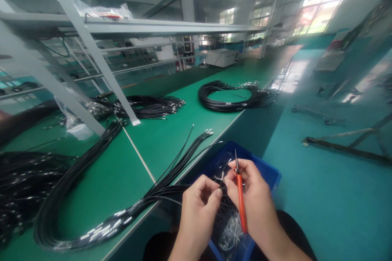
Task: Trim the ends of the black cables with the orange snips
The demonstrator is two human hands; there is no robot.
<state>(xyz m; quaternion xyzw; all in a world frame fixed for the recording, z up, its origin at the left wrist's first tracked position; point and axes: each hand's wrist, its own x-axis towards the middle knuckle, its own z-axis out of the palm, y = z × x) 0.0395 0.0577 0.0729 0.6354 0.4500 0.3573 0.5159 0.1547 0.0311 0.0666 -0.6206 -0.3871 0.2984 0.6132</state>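
Observation:
My left hand (pixel 199 204) is closed in a pinch on a thin black wire (pixel 171 189) that leads off to the bundle on the bench. My right hand (pixel 254 195) grips orange-handled cutters (pixel 241 202), tip pointing up, and its fingers meet the left hand's fingertips at the wire end. Both hands hover over a blue plastic bin (pixel 269 173) on my lap, which holds clipped wire scraps. A long bundle of black cables (pixel 92 167) curves across the green bench (pixel 159 138) to my left, its ends fanning out near the bench edge.
A coil of black cables (pixel 232 96) lies farther along the bench; another pile (pixel 147 106) sits by a grey frame post (pixel 92 49). More cables (pixel 18 187) heap at the far left. Plastic bags rest on the shelf above. Teal floor opens to the right.

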